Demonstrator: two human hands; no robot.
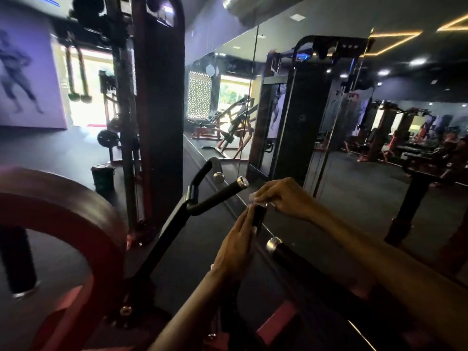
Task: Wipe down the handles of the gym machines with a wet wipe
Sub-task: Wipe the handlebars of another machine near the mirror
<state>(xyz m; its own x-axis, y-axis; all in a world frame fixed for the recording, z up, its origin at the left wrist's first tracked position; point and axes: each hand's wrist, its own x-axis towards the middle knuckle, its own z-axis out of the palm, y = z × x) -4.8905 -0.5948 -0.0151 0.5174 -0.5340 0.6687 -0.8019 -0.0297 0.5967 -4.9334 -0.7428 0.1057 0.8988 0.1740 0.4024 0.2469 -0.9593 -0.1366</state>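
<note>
The handle [258, 217] between the hands is black with a silver cap, and the wipe [254, 198] at its tip is pale white. The other grip [217, 196] is black too, ending in a shiny silver cap. The machine frame [76, 214] is dark red. The floor [63, 153] is dark grey. The far wall [27, 72] is purple with a blurred figure picture. A screen [199, 93] shows a white lattice pattern.

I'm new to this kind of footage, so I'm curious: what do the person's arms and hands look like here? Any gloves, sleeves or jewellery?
Both forearms are bare as far as the picture shows, with no sleeves in view. The left hand and right hand wear no gloves. A small shiny glint near the right hand's fingers might be a ring, but it is too blurred to tell. No watch or wristband shows.
</note>
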